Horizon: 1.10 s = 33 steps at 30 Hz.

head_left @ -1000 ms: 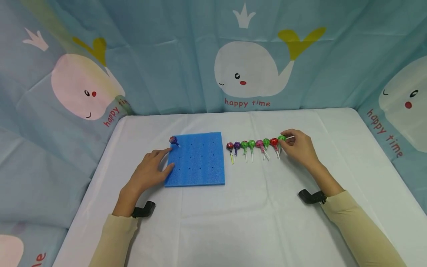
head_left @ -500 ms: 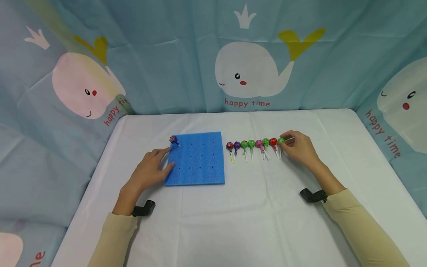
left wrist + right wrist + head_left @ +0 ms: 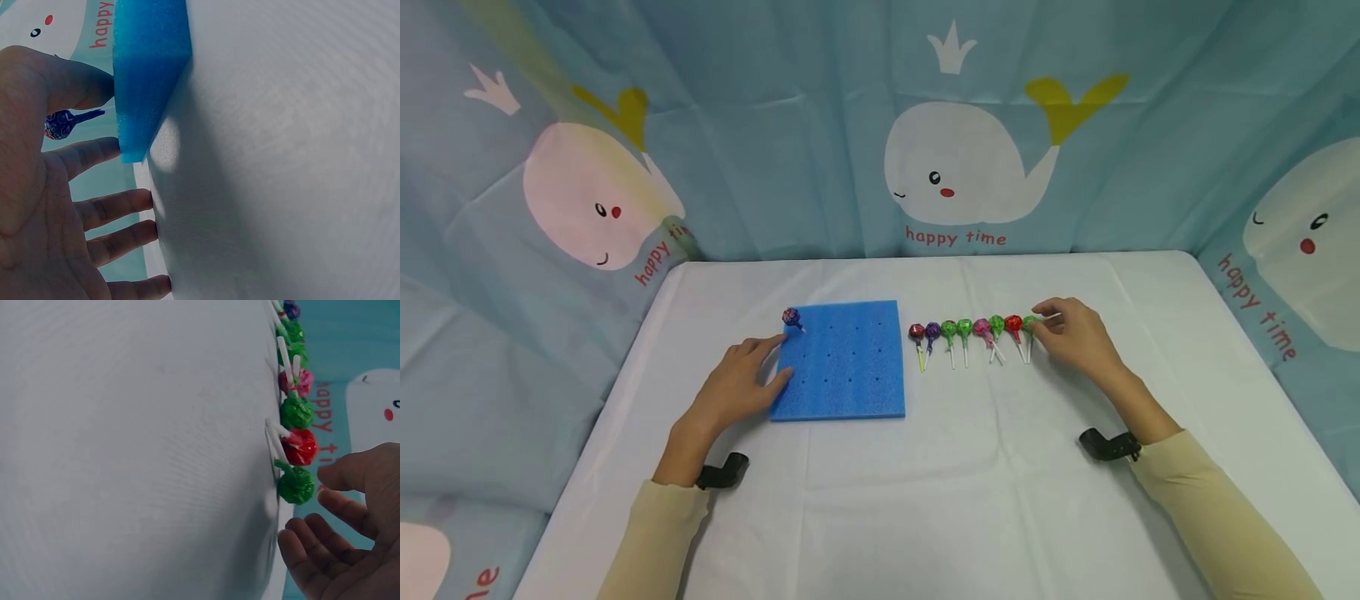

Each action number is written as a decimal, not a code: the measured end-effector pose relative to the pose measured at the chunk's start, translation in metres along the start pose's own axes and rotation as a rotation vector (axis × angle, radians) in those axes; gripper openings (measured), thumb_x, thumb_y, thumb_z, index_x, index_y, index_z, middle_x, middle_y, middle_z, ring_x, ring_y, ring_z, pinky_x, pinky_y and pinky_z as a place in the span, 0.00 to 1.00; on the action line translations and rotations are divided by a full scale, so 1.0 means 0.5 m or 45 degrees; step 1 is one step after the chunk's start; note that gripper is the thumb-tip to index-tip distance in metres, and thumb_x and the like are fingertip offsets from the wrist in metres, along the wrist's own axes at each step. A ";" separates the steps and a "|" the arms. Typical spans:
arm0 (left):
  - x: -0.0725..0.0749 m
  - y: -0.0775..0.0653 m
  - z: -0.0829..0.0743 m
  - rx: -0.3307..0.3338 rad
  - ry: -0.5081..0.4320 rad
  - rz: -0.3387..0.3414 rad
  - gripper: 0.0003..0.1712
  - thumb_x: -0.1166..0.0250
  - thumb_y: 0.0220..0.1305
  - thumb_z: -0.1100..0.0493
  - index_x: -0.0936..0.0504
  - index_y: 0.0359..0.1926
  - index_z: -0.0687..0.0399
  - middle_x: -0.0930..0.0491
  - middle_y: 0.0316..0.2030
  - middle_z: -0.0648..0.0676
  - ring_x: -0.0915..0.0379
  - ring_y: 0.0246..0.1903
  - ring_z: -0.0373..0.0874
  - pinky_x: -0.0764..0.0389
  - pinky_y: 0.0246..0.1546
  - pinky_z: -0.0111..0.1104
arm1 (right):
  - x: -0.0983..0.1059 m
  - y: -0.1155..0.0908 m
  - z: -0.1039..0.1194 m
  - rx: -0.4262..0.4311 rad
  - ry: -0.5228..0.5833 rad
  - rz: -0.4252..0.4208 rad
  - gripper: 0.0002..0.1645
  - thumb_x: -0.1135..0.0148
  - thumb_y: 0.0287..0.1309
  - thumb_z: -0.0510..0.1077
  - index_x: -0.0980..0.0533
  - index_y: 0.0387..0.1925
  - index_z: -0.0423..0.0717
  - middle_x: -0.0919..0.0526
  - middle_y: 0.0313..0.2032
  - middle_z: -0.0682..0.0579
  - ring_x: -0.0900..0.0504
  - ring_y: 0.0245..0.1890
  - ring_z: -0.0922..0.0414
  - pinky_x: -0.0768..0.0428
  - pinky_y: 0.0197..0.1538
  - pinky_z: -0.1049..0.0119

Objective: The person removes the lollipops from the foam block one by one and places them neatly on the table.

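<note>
A blue foam board with rows of small holes lies on the white table. A dark, patterned lollipop stands tilted in its far-left hole. My left hand rests against the board's left edge; in the left wrist view, thumb and index fingertips touch the foam and the other fingers are spread. At the row's right end lies a green lollipop. My right hand is beside it, thumb and index finger close to its wrapped head but not closed round it. A red lollipop lies next to the green one.
Several more lollipops, among them a pink one, a purple one and a dark red one, lie in a row right of the board, some sticks crossing. A whale-print curtain hangs behind the table.
The right hand has drawn slightly right and towards the body, and the end green lollipop sits a little nearer. My left hand has stayed at the board. The head view has tilted slightly.
</note>
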<state>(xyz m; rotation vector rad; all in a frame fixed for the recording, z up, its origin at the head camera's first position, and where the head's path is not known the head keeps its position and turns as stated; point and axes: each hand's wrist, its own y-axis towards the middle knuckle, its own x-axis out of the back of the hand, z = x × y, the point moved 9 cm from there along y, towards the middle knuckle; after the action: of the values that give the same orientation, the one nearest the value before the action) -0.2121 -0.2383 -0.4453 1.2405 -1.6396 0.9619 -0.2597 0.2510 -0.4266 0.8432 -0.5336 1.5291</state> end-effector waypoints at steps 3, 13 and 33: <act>0.000 0.000 -0.001 -0.002 0.001 -0.002 0.38 0.39 0.76 0.45 0.35 0.80 0.53 0.32 0.74 0.70 0.36 0.72 0.72 0.30 0.69 0.70 | 0.008 0.001 0.009 0.027 -0.017 -0.028 0.19 0.36 0.72 0.41 0.19 0.57 0.31 0.17 0.54 0.30 0.14 0.52 0.34 0.13 0.53 0.37; 0.002 0.001 -0.001 0.003 0.004 0.001 0.39 0.40 0.76 0.45 0.35 0.80 0.53 0.31 0.73 0.70 0.35 0.72 0.71 0.30 0.69 0.70 | 0.017 0.009 0.043 0.099 -0.071 -0.018 0.20 0.36 0.71 0.42 0.19 0.59 0.34 0.18 0.55 0.31 0.17 0.56 0.34 0.15 0.55 0.37; -0.001 0.004 0.000 0.002 0.001 0.005 0.39 0.40 0.76 0.45 0.35 0.80 0.53 0.32 0.74 0.70 0.36 0.72 0.72 0.30 0.69 0.70 | -0.008 0.014 0.115 0.171 -0.034 0.028 0.21 0.33 0.70 0.43 0.19 0.60 0.38 0.18 0.57 0.34 0.17 0.57 0.37 0.17 0.57 0.39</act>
<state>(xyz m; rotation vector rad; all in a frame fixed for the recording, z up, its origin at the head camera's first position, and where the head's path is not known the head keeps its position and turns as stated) -0.2138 -0.2379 -0.4459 1.2380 -1.6414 0.9663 -0.2548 0.2041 -0.3926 0.9647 -0.4651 1.5887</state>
